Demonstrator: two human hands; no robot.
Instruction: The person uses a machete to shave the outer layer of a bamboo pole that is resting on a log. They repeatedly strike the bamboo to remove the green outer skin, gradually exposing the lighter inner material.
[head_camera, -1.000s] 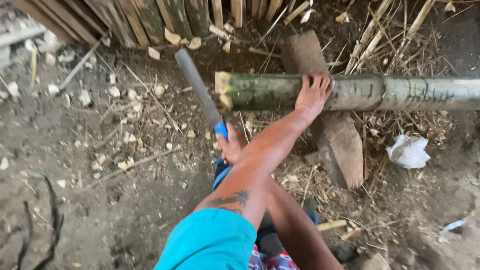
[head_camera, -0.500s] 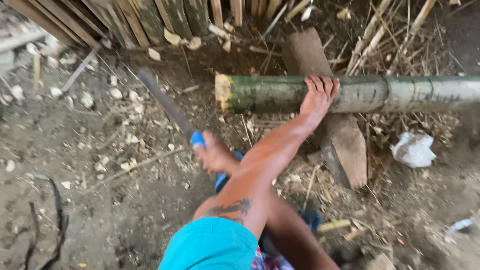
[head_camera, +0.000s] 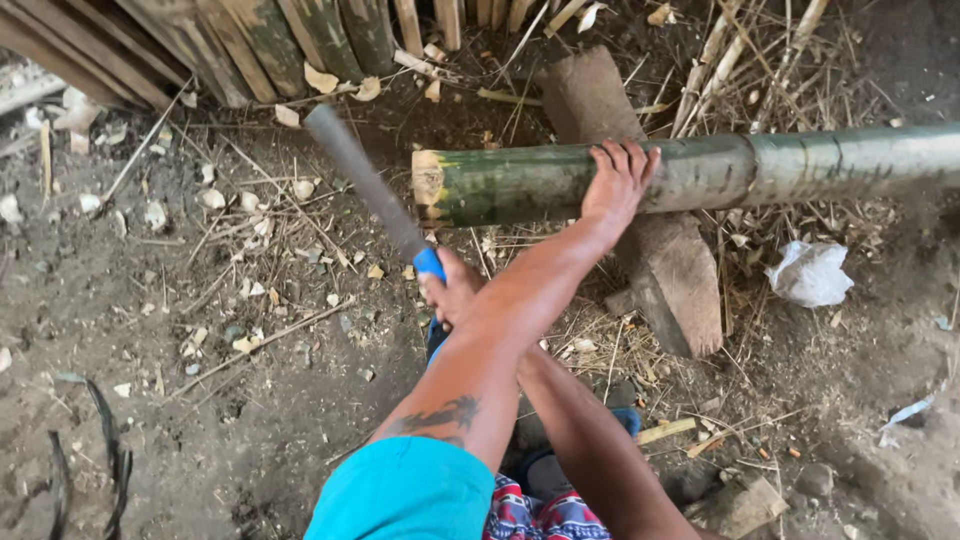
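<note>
Green bamboo pole (head_camera: 700, 172) lay level across a wooden block (head_camera: 665, 265), its cut end (head_camera: 430, 185) jutting out to the left of the block over bare dirt. Left hand (head_camera: 618, 185) was pressed flat on top of the pole just left of the block, fingers spread over the far curve, steadying rather than gripping all round. Right hand (head_camera: 455, 290) sat nearer the body, below the pole's cut end, closed round the blue handle (head_camera: 430, 263) of a machete (head_camera: 365, 180). Blade slanted up and to the left from the handle, tip beyond the cut end and well clear of the pole; blade somewhat blurred. The two arms crossed, left forearm over right.

Split bamboo slats (head_camera: 250, 40) leaned along the top edge, behind the pole. Pale wood chips (head_camera: 215, 198) were scattered on the dirt left of the cut end. A crumpled white plastic bag (head_camera: 810, 273) lay right of the block, just under the pole. Dry straw littered the ground round the block.
</note>
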